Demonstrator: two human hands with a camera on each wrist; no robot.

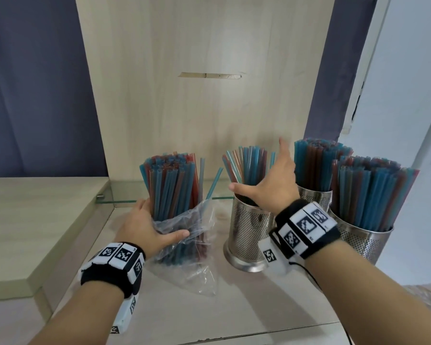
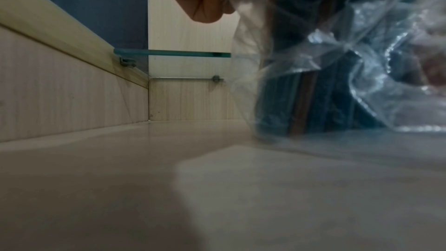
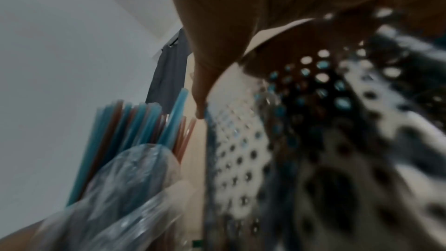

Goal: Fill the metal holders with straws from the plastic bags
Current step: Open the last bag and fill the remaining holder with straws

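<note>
Grip of left hand (image 1: pixel 141 226) wraps plastic bag (image 1: pixel 199 220); right hand (image 1: pixel 275 180) splayed over holder (image 1: pixel 249 235).

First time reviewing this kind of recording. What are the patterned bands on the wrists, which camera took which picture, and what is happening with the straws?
No machine here: a person works with bare hands, wearing marker-patterned wristbands that carry cameras. The wide picture comes from a head camera; the two blurry ones look along each wrist. The left hand grips a plastic bag of straws standing on the pale surface. The right hand is open, spread over the mouth of the part-filled metal holder. Two fuller holders stand to its right.
</note>
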